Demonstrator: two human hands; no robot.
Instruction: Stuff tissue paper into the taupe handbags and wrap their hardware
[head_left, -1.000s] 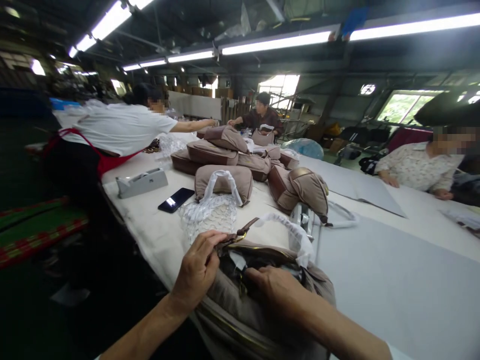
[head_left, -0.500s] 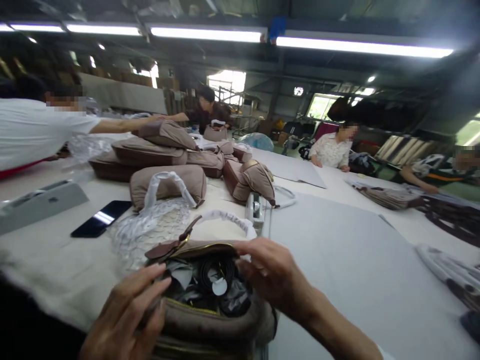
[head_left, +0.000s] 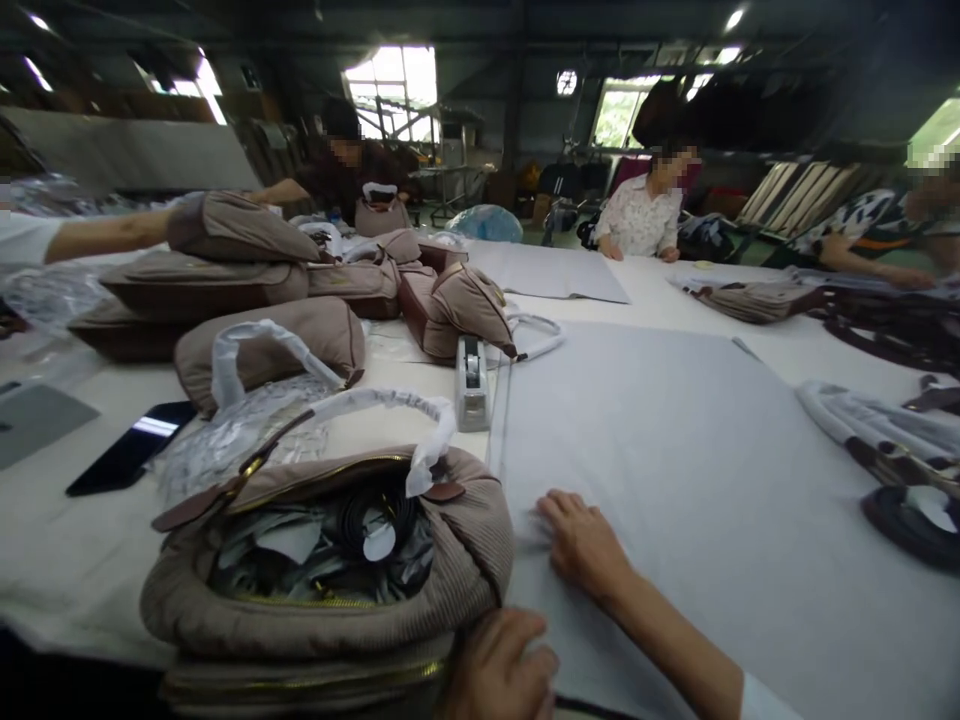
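A taupe ribbed handbag [head_left: 480,540] stands at the lower left, its gold-zipped mouth gaping. Inside it are crumpled grey wrapping and a coiled black strap [head_left: 375,510] with a round white tag. The bag's handle [head_left: 390,400] is wrapped in white film. My left hand [head_left: 506,665] is low beside the bag's right end, its fingers curled; what they hold, if anything, is hidden. A dark thin strip [head_left: 592,708] runs out to the right of that hand. On the grey sheet [head_left: 660,450] my right hand [head_left: 585,545] rests open, fingers forward, holding nothing.
Several similar bags [head_left: 247,230] are piled at the back left, with a co-worker's arm [head_left: 112,238] reaching to them. A tape dispenser [head_left: 472,390] and a phone [head_left: 131,450] lie on the table. Wrapped handles [head_left: 877,430] lie at the right. Other people sit along the far side.
Both hands have left the bag's mouth. The right hand has gone to the grey sheet, the left to the bag's right end. The view has tilted down and the bag appears farther left.
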